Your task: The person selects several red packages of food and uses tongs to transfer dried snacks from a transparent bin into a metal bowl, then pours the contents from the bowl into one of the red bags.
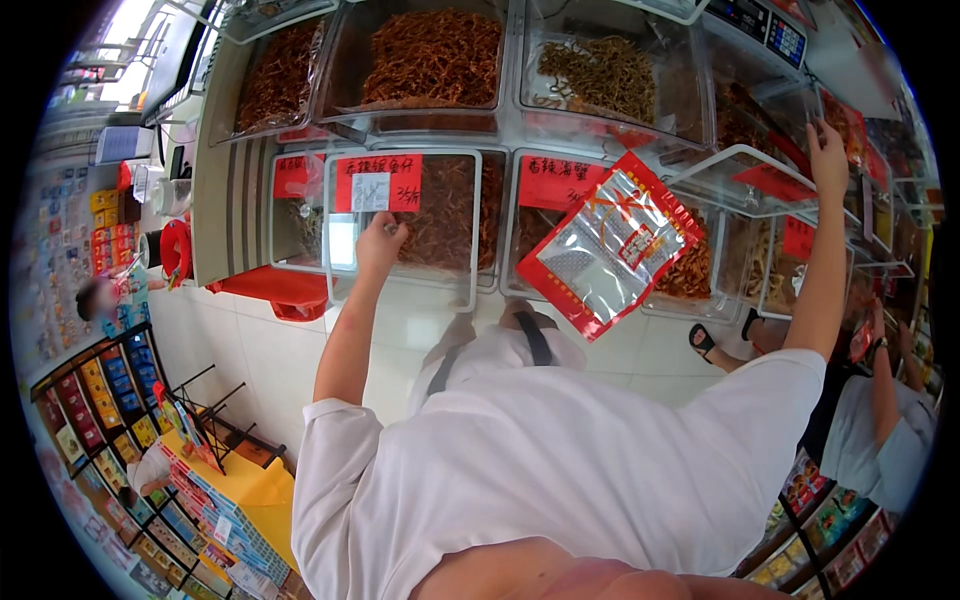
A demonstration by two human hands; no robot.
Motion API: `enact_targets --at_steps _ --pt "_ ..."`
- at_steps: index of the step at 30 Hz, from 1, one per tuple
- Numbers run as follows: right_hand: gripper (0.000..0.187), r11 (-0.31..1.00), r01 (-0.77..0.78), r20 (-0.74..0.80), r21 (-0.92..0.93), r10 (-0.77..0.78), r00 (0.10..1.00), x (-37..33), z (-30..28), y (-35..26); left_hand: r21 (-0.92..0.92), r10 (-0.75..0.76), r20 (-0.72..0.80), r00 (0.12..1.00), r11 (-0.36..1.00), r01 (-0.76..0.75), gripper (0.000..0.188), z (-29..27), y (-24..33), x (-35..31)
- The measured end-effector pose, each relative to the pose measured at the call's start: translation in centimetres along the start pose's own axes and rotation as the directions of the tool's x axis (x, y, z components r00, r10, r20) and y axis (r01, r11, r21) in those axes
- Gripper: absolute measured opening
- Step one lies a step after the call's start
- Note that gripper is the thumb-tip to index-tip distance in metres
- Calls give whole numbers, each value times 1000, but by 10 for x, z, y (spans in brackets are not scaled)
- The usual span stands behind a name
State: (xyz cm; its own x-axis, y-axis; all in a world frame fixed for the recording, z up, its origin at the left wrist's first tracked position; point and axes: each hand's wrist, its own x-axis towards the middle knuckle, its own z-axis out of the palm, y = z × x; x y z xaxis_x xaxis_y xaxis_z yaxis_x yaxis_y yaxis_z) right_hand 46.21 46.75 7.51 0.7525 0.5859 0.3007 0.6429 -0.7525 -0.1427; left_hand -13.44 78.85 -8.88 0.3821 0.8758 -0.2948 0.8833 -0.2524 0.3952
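My left hand (383, 245) is closed, its fingers curled against the front of a clear lid (440, 250) with a white rim. Just above the fingertips, a small white sticker (370, 191) lies over a red sign (405, 180). What the fingers grip is hidden. Out to the right, my right hand (827, 160) is bent closed at the bins, beside the end of dark red tongs (785, 143). Whether it holds the tongs or a lid's rim is unclear. Between my arms, a red and silver packet (612, 243) lies tilted against the bins, touched by neither hand.
Clear bins of shredded dried food (430, 55) stand in rows ahead. A scale (765, 30) sits at the far right. Red plastic bags (275, 290) hang at the left. Another person (880, 420) stands at the right, and packaged goods fill shelves (110, 400) at the left.
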Motion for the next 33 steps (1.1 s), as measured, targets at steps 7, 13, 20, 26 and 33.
enact_targets --at_steps 7,13,20,26,33 --pt "19 937 349 -222 9 -339 914 -175 -34 -52 27 60 -20 998 998 -60 29 38 -4 19" --pt "25 981 7 159 196 -39 986 -368 36 -82 19 110 23 994 994 -111 31 63 1 39" --pt "25 886 -342 379 312 214 900 -464 44 -150 42 122 69 990 991 -125 32 81 4 45" --pt "31 812 -497 439 306 343 830 -458 59 -165 4 158 103 982 987 -159 33 78 -1 45" --pt "43 737 -569 290 365 490 822 -418 129 -153 -44 145 217 965 989 -139 39 88 -9 58"
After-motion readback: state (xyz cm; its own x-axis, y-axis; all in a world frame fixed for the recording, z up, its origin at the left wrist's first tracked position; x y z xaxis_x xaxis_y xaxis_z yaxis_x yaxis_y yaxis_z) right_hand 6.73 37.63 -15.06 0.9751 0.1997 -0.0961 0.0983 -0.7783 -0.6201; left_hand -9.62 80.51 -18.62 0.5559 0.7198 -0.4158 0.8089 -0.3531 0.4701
